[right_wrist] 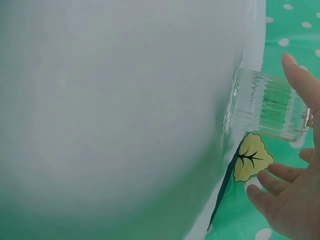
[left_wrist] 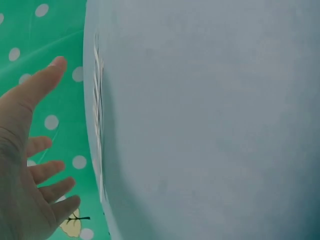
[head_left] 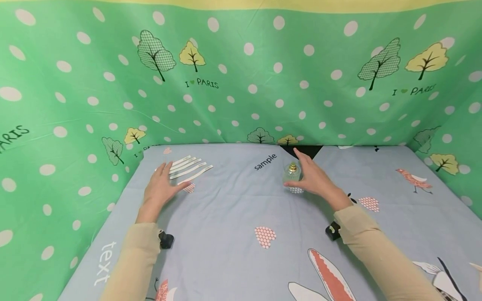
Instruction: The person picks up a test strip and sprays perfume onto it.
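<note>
A ribbed clear glass perfume bottle (head_left: 291, 176) with a gold sprayer neck stands upright on the bed-like surface. Beside it my right hand (head_left: 317, 177) is spread, thumb on the near side and fingers beyond; in the right wrist view the bottle (right_wrist: 265, 105) lies between thumb and fingers, with no grip around it. Several narrow white paper strips (head_left: 196, 172) with small print at their ends are fanned out at the far left. My left hand (head_left: 160, 190) hovers at their near left end, fingers apart, covering part of them. The left wrist view shows the strips (left_wrist: 98, 115) edge-on.
A grey-blue printed cloth (head_left: 233, 217) covers the surface. Green dotted fabric (head_left: 233, 62) hangs behind and along both sides. Black wrist devices (head_left: 165, 239) show below the cuffs. A black printed triangle (head_left: 310, 151) lies at the back edge, behind the bottle.
</note>
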Motion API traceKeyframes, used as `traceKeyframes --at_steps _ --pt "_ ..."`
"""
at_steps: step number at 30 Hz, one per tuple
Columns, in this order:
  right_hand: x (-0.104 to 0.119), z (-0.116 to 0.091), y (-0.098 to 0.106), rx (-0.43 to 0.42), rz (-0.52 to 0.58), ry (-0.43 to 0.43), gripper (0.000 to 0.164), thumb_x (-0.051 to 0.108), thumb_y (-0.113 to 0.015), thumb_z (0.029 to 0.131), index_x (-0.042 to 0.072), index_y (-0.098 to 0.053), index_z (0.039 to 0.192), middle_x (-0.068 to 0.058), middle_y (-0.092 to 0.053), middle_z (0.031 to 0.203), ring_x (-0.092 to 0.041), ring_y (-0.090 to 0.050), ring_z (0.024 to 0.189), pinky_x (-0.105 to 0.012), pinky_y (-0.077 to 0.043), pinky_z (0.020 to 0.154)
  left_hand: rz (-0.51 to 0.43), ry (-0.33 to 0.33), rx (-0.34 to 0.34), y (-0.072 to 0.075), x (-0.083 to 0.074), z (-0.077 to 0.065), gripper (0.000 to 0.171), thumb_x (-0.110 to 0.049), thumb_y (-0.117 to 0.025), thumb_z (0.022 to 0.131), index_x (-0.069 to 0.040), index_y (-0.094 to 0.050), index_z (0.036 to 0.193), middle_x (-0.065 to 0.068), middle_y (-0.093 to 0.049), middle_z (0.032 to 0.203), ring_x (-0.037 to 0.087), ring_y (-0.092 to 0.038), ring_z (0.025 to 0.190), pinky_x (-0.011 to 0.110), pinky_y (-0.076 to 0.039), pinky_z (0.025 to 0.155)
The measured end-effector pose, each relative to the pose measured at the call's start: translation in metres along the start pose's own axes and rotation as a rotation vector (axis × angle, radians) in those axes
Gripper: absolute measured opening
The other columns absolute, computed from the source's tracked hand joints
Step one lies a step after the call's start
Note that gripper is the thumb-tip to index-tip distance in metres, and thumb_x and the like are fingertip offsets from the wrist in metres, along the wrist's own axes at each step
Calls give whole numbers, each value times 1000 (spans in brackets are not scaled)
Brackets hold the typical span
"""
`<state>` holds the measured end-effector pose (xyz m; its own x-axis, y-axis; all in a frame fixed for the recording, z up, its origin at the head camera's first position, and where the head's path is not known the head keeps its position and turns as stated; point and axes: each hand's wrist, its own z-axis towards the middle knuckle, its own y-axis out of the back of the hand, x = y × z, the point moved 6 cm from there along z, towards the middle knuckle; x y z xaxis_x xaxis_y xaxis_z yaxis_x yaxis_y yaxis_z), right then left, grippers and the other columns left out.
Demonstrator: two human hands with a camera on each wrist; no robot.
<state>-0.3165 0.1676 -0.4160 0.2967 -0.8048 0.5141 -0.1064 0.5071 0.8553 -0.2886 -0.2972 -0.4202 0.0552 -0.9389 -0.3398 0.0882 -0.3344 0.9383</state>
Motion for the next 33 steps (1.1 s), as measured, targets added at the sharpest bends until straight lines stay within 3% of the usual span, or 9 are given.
traceKeyframes --at_steps 7,17,25,33 --pt "2 -1 0 -17 76 1 116 37 -85 79 8 -8 160 -28 -22 162 -48 -31 145 -64 -31 115 -44 9 -11 2 -1 -3 96 -52 -74 84 1 -32 152 34 -34 150 52 -36 136 64 -33 112" --pt "1 -3 -9 -44 251 -17 102 22 -81 83 2 -14 158 -30 -39 152 -48 -41 138 -61 -34 114 -121 41 4 -2 7 -5 60 -34 -78 85 1 -59 129 26 -64 121 39 -65 106 51 -52 89" --pt "3 -7 -15 -70 355 -45 88 15 -77 87 -1 -24 155 -32 -48 141 -46 -54 123 -57 -47 100 -189 69 0 -9 15 -6 40 -25 -78 86 1 -69 115 18 -73 102 32 -69 94 46 -54 84" --pt "3 -9 -17 -89 405 -105 81 14 -76 88 -1 -29 152 -31 -52 139 -43 -58 117 -50 -49 94 -270 87 6 -12 20 -2 32 -25 -79 86 -4 -75 109 12 -75 93 22 -66 85 31 -49 75"
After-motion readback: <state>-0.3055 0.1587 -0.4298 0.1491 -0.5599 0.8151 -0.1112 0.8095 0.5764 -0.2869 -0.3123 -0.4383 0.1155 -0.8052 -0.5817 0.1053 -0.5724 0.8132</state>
